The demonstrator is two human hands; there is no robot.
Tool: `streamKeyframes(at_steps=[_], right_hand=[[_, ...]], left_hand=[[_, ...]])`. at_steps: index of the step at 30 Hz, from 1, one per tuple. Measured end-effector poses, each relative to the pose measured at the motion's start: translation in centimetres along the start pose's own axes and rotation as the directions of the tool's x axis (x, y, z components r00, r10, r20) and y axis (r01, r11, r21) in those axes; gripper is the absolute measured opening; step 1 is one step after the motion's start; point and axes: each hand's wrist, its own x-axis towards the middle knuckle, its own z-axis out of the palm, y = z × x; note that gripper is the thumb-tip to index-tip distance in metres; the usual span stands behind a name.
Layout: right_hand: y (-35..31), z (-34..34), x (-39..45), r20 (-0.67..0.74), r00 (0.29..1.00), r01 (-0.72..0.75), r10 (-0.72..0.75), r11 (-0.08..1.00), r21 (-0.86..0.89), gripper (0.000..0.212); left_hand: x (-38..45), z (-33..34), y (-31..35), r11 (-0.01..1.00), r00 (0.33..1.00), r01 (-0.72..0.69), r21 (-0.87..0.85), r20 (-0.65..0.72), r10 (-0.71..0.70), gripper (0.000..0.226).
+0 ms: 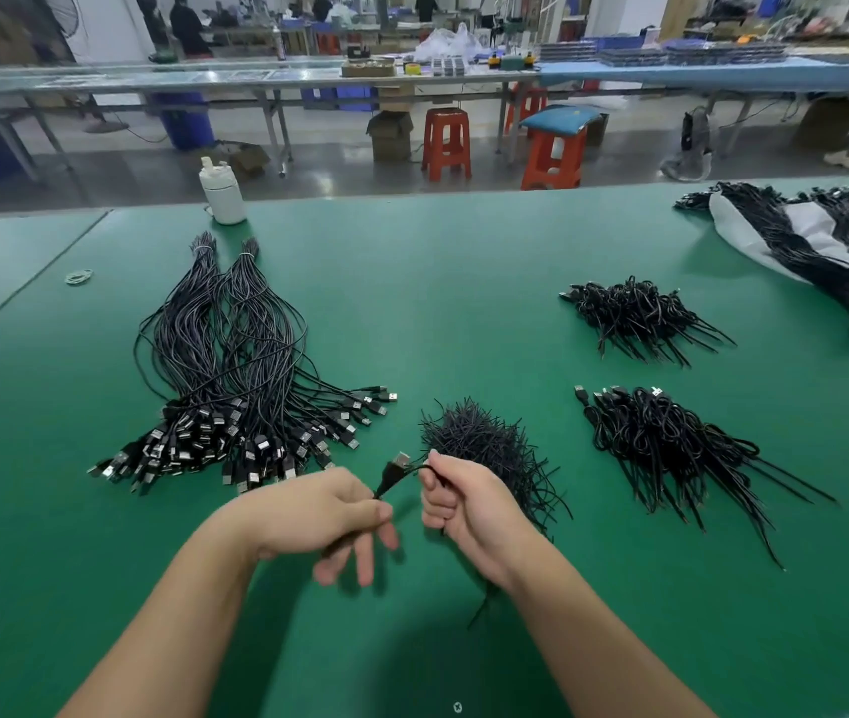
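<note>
Head-worn view, forward and down over green table [464, 282].

Bright, even overhead light; soft shadows, blurred background, wide-angle bending at edges.

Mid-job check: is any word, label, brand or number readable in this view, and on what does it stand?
No text here can be read.
The thin black USB cable, pinched by the left hand and gripped by the right hand: no marking visible.
The white plastic bottle: no label visible.
The teal stool cushion: yellowish mark, too blurred.
The brown cardboard box: too blurred.
</note>
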Motion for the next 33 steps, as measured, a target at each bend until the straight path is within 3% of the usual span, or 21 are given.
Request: streamKeyframes(at_steps=[2, 5, 8, 10, 11, 14, 17, 18, 19, 22, 24, 27, 33], right_hand=[[-0.5, 0.4, 0.0, 0.012, 1.000, 0.020, -0.019, 0.997, -0.078, 0.037], [-0.5, 1.3, -0.4, 0.039, 0.998, 0.053, -0.047, 0.982, -0.183, 0.037], [0.0, 2.0, -0.9, 0.065, 0.997, 0.059, -0.040, 0.946, -0.319, 0.037], [0.4, 2.3, -1.2, 0.067, 0.997, 0.069, -0.044, 0.889, -0.453, 0.037], [0.5, 2.3, -1.2, 0.058, 0.996, 0.087, -0.067, 0.829, -0.553, 0.037], [0.4, 2.2, -1.2, 0.042, 0.990, 0.112, -0.137, 0.556, -0.823, 0.032], [0.0, 1.9, -1.0, 0.040, 0.981, 0.106, -0.190, 0.351, -0.930, 0.023], [-0.2, 1.9, -1.0, 0.052, 0.978, 0.118, -0.200, 0.333, -0.935, 0.017], [-0.3, 1.9, -1.0, 0.077, 0.978, 0.146, -0.195, 0.372, -0.916, 0.009], [-0.5, 1.5, -1.1, 0.142, 0.989, 0.129, -0.046, 0.744, -0.656, 0.038], [-0.8, 1.2, -1.0, 0.159, 0.987, 0.104, -0.029, 0.868, -0.486, 0.047], [-1.1, 1.0, -0.9, 0.128, 0.987, 0.136, -0.097, 0.928, -0.347, 0.052], [0.0, 0.5, -1.3, 0.047, 0.985, 0.170, -0.164, 0.924, -0.342, 0.055]], left_hand=[[1.1, 0.8, -0.3, 0.992, 0.981, 0.056, -0.114, -0.181, -0.076, 0.038], [2.8, 1.5, -0.5, 0.912, 0.878, -0.166, -0.375, -0.477, -0.037, 0.040], [4.0, 2.0, 0.1, 0.630, 0.804, -0.440, -0.640, -0.593, -0.042, 0.044], [4.2, 1.8, 0.6, 0.428, 0.813, -0.507, -0.748, -0.580, -0.052, 0.045], [4.1, 1.9, 0.8, 0.378, 0.825, -0.511, -0.772, -0.563, -0.035, 0.044], [3.8, 2.3, 1.4, 0.402, 0.834, -0.508, -0.762, -0.552, 0.006, 0.031], [4.1, 2.6, 1.5, 0.413, 0.811, -0.535, -0.737, -0.585, 0.007, 0.028], [4.2, 2.7, 1.6, 0.418, 0.804, -0.542, -0.729, -0.594, 0.005, 0.028], [4.2, 2.8, 1.6, 0.423, 0.801, -0.545, -0.724, -0.598, 0.008, 0.030], [4.2, 3.1, 1.5, 0.411, 0.820, -0.538, -0.736, -0.570, 0.053, 0.033], [4.1, 3.1, 1.5, 0.413, 0.860, -0.493, -0.766, -0.500, 0.100, 0.033], [3.8, 3.1, 1.6, 0.426, 0.905, -0.423, -0.800, -0.392, 0.164, 0.033], [3.4, 2.9, 1.9, 0.536, 0.925, -0.371, -0.758, -0.253, 0.284, 0.041]])
